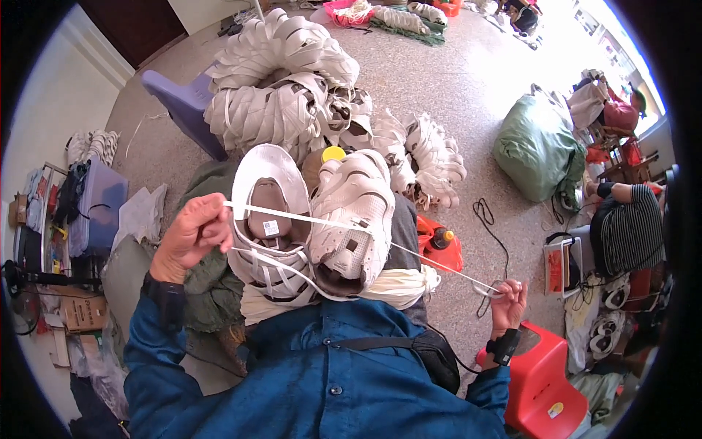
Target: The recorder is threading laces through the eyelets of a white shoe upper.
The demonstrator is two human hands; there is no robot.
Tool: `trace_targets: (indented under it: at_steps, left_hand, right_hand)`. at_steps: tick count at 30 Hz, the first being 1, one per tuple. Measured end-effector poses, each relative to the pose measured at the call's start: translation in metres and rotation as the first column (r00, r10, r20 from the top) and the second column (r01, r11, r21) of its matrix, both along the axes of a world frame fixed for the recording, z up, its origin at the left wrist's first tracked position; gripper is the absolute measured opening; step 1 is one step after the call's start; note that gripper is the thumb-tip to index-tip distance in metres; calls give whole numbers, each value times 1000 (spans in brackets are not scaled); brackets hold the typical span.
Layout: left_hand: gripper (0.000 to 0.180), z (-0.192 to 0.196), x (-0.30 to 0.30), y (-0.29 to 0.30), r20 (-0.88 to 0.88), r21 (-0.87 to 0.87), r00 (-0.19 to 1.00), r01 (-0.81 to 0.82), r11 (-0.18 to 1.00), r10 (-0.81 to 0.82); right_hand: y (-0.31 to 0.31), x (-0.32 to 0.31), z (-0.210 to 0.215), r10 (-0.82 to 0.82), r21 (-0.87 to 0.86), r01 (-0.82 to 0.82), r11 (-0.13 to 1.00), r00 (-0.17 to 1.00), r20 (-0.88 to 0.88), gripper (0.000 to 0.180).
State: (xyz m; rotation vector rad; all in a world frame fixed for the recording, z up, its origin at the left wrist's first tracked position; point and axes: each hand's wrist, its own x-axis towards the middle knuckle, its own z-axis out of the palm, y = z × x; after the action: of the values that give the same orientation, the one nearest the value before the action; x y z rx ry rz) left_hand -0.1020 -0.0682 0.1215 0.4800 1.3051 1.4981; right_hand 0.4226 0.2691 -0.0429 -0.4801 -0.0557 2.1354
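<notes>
Two white shoe uppers lie side by side on my lap. The left upper point(274, 186) shows its brown insole with a small white label; the right upper point(351, 208) has its toe turned away from me. A flat white shoelace point(300, 215) runs taut across both and passes by the right upper's eyelets. My left hand point(191, 234) pinches its wide end, beside the left upper. Out to the right, my right hand point(508, 301) grips the thinner-looking far stretch. A pale loop hangs at those fingers; whether it is lace cannot be made out.
Bundled shoe uppers point(285, 55) are piled ahead, by a purple chair point(179, 99). A red stool point(545, 380) stands near my right elbow. Behind it, a person in striped clothing point(630, 227) sits near a green sack point(537, 146). A black cable point(497, 227) crosses the floor.
</notes>
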Motion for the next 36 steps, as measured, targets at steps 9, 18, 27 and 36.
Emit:
trace_targets:
  at_steps: [9, 18, 27, 36]
  left_hand:
    - [20, 5, 4, -9, -882, -388, 369, -216, 896, -293]
    - [27, -25, 128, 68, -802, -150, 554, 171, 974, -221]
    - [37, -108, 177, 116, -864, -114, 498, -46, 992, -77]
    - [41, -103, 178, 114, -816, -115, 574, -45, 992, -69]
  right_hand:
    - [32, 125, -71, -126, -22, 142, 990, 931, 342, 27]
    - [100, 168, -95, -62, 57, 40, 998, 886, 460, 6]
    - [-78, -188, 49, 475, 247, -802, 543, 536, 697, 17]
    - [-87, -214, 47, 260, 301, -827, 474, 458, 850, 20]
